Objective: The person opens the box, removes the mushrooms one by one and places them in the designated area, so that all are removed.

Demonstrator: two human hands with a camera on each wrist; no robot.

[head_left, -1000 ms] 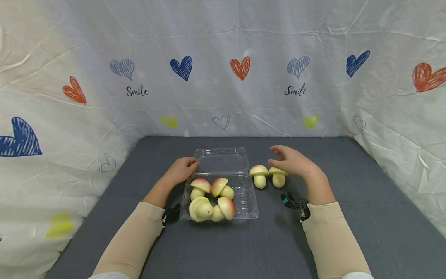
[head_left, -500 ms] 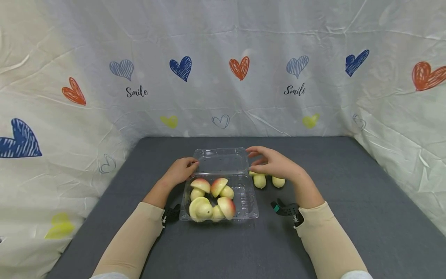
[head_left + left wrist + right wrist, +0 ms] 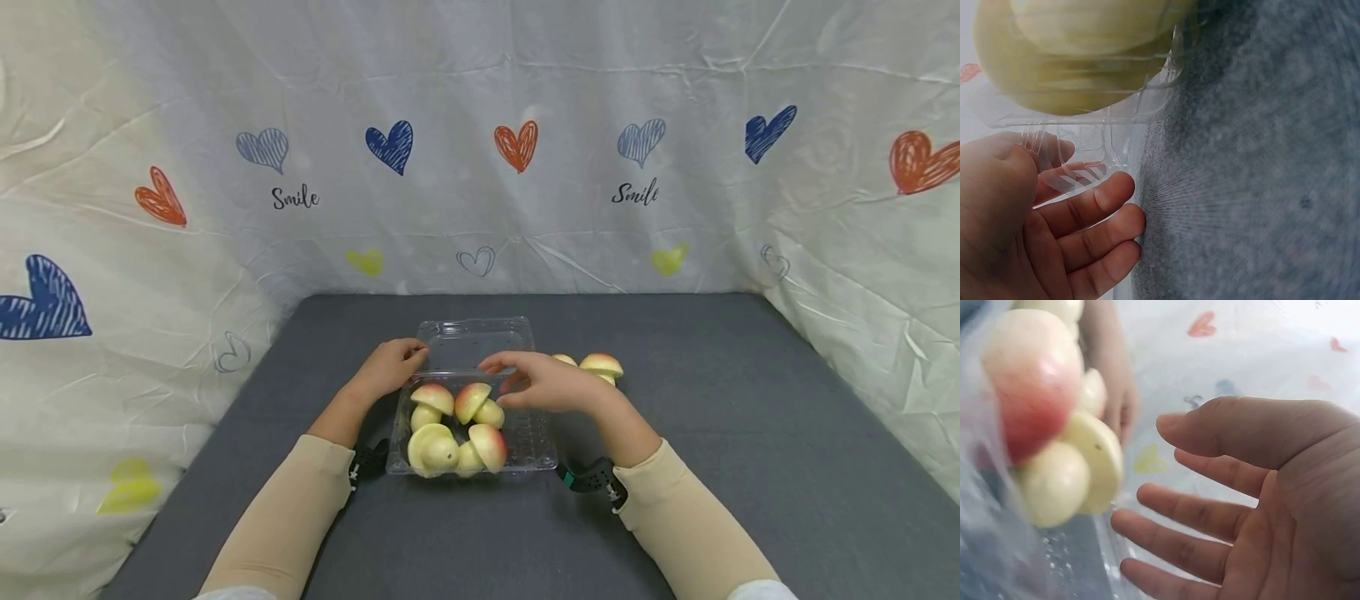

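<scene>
An unfolded clear plastic box (image 3: 534, 442) lies on the table with several toy mushrooms (image 3: 487, 447) in its base, their pale caps blushed red. Its lid (image 3: 476, 337) is laid back, away from me. At the hinge's left end, my left hand (image 3: 390, 367) holds the box's edge; the left wrist view shows its thumb and fingers (image 3: 1088, 209) about the clear plastic. My right hand (image 3: 551, 382) hovers over the right part of the base. Its fingers (image 3: 1194, 515) are spread and hold nothing, close to the mushroom at the back right (image 3: 489, 414).
To the right of the box lie two more toy mushrooms (image 3: 602, 364), partly hidden behind my right hand. Dark grey cloth (image 3: 712, 375) covers the table. A white curtain (image 3: 480, 192) with printed hearts hangs behind and at the sides.
My right hand has moved left and a little nearer to me, from above the two loose mushrooms to over the box. My left hand has stayed in place.
</scene>
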